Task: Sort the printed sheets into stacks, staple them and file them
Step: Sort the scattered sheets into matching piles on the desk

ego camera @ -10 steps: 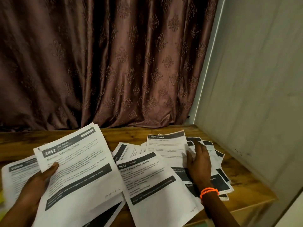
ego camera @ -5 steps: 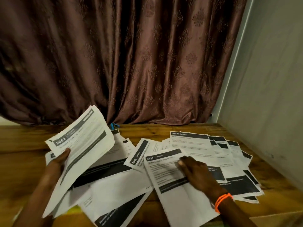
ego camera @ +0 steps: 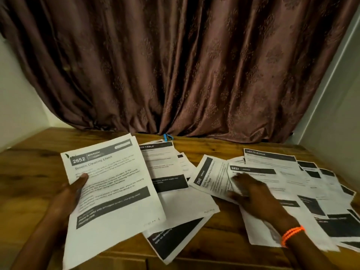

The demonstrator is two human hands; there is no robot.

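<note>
On table (ego camera: 224, 236), right hand (ego camera: 253, 193) slid from sheet 2437 (ego camera: 253, 173) toward sheet 2945 (ego camera: 210, 176).

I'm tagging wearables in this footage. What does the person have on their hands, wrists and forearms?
Both forearms are bare as far as the frame shows, with no sleeves in view. The right hand has an orange beaded-looking bracelet, doubled into two strands, at the wrist. The left hand shows no band or watch. No rings or gloves are visible, though the right hand is motion-blurred.

Head view, downward over table (ego camera: 224, 152)
</note>
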